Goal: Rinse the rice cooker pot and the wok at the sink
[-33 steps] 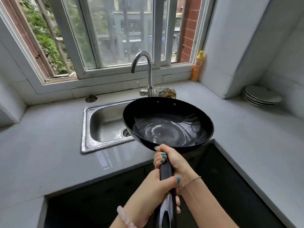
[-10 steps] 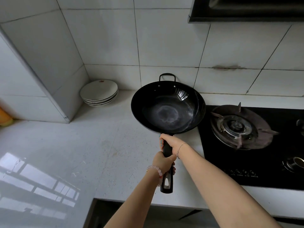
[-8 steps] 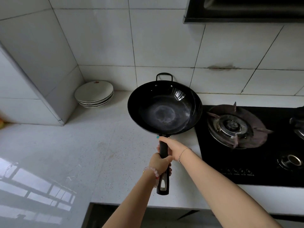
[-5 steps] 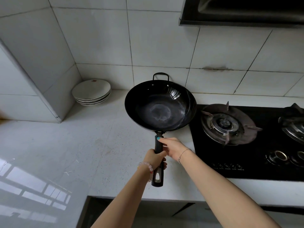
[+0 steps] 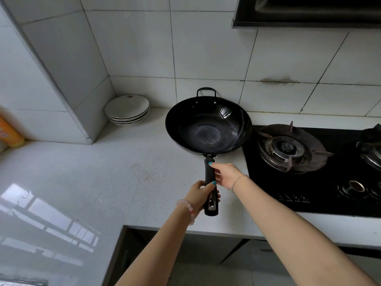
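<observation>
The black wok has a long black handle and a small loop handle at its far rim, and its inside looks wet. It sits low at the white counter, just left of the gas stove; whether it rests on the counter I cannot tell. My left hand grips the lower part of the long handle. My right hand lies beside the handle's upper part, with only a fingertip touching it. No sink or rice cooker pot is in view.
A stack of white plates stands in the corner behind the wok. A yellow bottle shows at the far left edge. The nearest burner has a bare pot support. A range hood hangs above the stove.
I turned from the sink to the stove side carrying the wok with both hands. Over the last second the wok moved lower and my right hand loosened off the handle.
</observation>
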Tool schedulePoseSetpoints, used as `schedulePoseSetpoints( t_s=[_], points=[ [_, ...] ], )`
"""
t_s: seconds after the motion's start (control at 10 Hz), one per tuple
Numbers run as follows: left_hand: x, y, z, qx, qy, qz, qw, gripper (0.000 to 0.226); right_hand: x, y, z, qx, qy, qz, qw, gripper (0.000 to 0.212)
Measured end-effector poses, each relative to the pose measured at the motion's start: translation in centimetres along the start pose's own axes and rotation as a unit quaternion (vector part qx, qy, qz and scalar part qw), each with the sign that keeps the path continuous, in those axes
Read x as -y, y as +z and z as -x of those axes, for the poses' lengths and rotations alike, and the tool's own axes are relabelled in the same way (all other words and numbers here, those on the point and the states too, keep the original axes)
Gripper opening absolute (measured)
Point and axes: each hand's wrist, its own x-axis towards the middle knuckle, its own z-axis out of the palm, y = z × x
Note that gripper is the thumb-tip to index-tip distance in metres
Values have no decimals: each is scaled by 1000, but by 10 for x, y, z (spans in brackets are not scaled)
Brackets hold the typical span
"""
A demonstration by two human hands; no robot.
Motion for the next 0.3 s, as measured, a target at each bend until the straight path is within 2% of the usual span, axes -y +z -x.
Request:
schedulePoseSetpoints(
  t_s=[0.1, 0.2, 0.3],
  points=[
    [1, -1, 1, -2, 14, 7, 1000, 34, 0, -5, 8, 18, 2, -8, 1000, 28],
    [-1, -3, 2, -30, 6, -84, 996, 35, 3, -11, 20, 25, 8, -23, 999, 19],
    [-6, -13, 4, -66, 9, -245, 967, 41, 11, -16, 33, 2, -31, 3, 1000, 15]
  ],
)
